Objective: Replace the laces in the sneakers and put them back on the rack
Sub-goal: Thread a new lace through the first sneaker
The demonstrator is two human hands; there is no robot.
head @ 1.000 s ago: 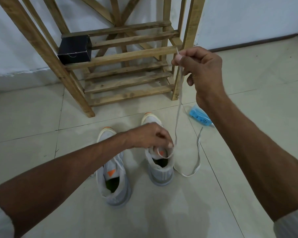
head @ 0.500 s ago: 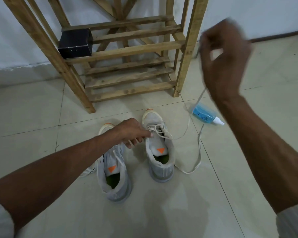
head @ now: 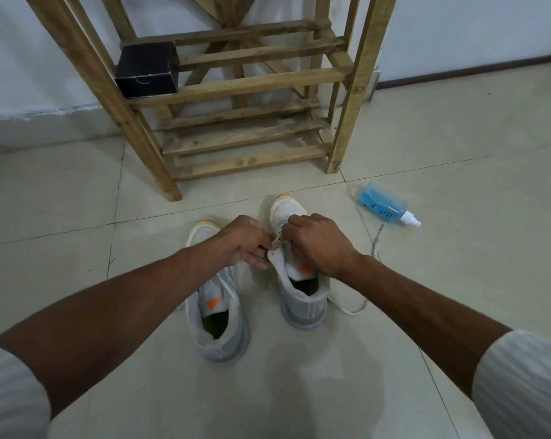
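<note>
Head view: pinching white lace [head: 350,311] at eyelets of right sneaker [head: 302,299] with left hand [head: 245,240], right hand [head: 318,245] curled just beside, hold hidden, cannot tell.

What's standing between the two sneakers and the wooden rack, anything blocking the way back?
Nothing visible does. The floor strip between the sneakers and the rack shows only tile. The blue spray bottle lies off to the right, and the black box sits at the left end of an upper shelf.
</note>
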